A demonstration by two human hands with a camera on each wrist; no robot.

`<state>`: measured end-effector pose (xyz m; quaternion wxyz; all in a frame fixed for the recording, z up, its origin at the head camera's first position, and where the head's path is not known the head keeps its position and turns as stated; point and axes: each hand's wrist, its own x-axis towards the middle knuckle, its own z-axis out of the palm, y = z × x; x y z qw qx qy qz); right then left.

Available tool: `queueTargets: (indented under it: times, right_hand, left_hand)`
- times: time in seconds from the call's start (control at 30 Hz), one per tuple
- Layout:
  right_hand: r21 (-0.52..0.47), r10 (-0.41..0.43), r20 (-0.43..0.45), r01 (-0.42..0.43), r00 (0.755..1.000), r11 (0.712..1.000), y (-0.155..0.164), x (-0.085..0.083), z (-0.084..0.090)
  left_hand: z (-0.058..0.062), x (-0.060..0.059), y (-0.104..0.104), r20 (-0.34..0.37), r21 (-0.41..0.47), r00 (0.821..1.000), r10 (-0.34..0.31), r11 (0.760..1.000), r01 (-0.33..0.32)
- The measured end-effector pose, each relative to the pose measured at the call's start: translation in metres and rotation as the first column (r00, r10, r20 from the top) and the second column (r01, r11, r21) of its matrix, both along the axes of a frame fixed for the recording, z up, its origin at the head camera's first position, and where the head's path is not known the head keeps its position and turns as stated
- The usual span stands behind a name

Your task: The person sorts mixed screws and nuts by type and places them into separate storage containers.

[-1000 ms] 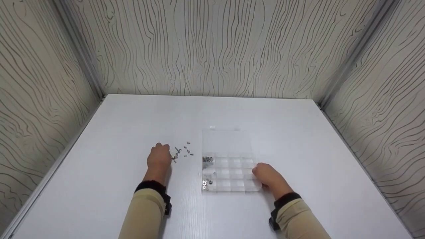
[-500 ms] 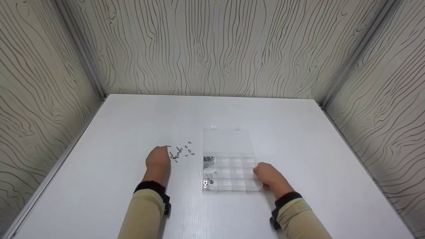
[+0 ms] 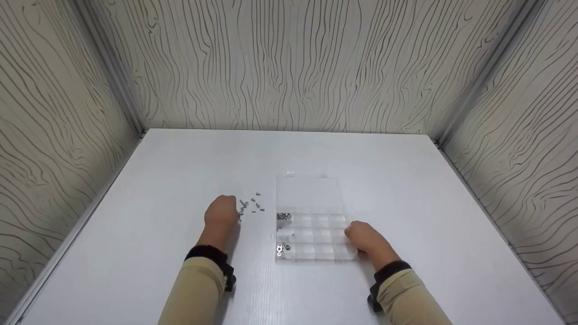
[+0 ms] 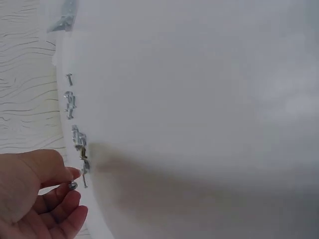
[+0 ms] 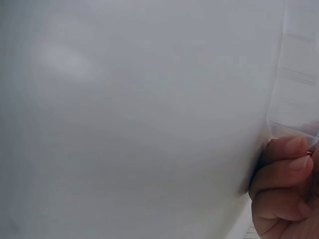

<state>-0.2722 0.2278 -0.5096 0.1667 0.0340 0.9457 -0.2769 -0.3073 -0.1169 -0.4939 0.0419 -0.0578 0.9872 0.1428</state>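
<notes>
Forward among the loose screws (image 3: 251, 206) has gone the left hand (image 3: 221, 211); its wrist view shows fingertips (image 4: 70, 175) pinching one, while the right hand (image 3: 365, 238) curls against the clear organizer box (image 3: 311, 234).

Head view high above the table (image 3: 406, 180); wrist views close, low across it.

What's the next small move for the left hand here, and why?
Probably lift the left hand and carry its screw over to the clear organizer box. The fingertips already pinch one screw at the edge of the loose pile, and the right hand steadies the open box.
</notes>
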Motion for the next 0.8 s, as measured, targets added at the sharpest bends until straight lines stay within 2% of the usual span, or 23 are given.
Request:
queueTargets:
  times: [0.1, 0.23, 0.4, 0.5, 0.63, 0.8]
  right_hand:
    - [0.003, -0.003, 0.007, 0.003, 1.0, 1.0, 0.0, 0.0, 0.0]
    - [-0.019, -0.031, 0.021, 0.032, 0.999, 0.999, -0.001, 0.0, 0.0]
    - [-0.083, -0.105, 0.07, 0.11, 0.992, 0.99, -0.002, 0.002, 0.002]
    - [-0.073, -0.111, 0.073, 0.116, 0.991, 0.991, -0.003, 0.002, 0.002]
    - [-0.066, -0.125, 0.074, 0.13, 0.989, 0.989, -0.002, 0.001, -0.001]
    - [-0.076, -0.145, 0.08, 0.151, 0.986, 0.986, -0.001, -0.001, -0.005]
  left_hand:
    - [0.006, -0.001, 0.01, -0.059, 0.027, 0.996, -0.068, 0.997, 0.069]
    - [0.015, 0.0, 0.029, -0.115, 0.072, 0.986, -0.123, 0.989, 0.132]
    - [0.025, 0.004, 0.053, -0.107, 0.126, 0.983, -0.149, 0.979, 0.162]
    - [0.028, 0.006, 0.064, -0.099, 0.14, 0.98, -0.175, 0.972, 0.188]
    - [0.027, 0.007, 0.075, -0.088, 0.121, 0.972, -0.216, 0.967, 0.226]
    - [0.022, 0.008, 0.083, -0.096, 0.088, 0.967, -0.237, 0.965, 0.245]
